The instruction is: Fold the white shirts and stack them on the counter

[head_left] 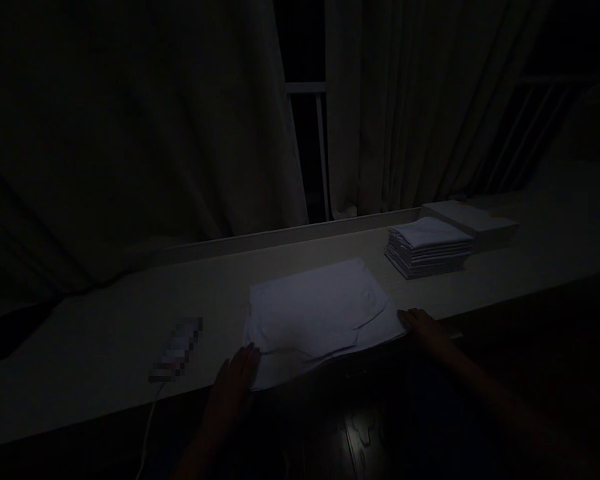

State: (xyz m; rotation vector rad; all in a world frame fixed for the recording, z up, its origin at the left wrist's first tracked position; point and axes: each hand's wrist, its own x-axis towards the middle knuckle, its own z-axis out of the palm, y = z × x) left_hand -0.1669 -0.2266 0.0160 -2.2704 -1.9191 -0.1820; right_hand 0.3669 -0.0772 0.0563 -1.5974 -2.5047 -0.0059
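Observation:
A white cloth, folded in layers, lies spread at the front edge of a pale ledge. Its upper layer is a little creased, and a lower layer shows along the front and right. At its left front corner rests my left hand, fingers stretched out and touching the edge. My right hand is at the right front corner, with its fingers laid out against the cloth. Dim light hides the thumbs. Further back on the right stands a neat stack of folded white cloths.
A white box sits behind the stack. On the left of the ledge lies a blurred-out device, its white cable hanging over the front. Long curtains hang behind, and dark flooring shows below.

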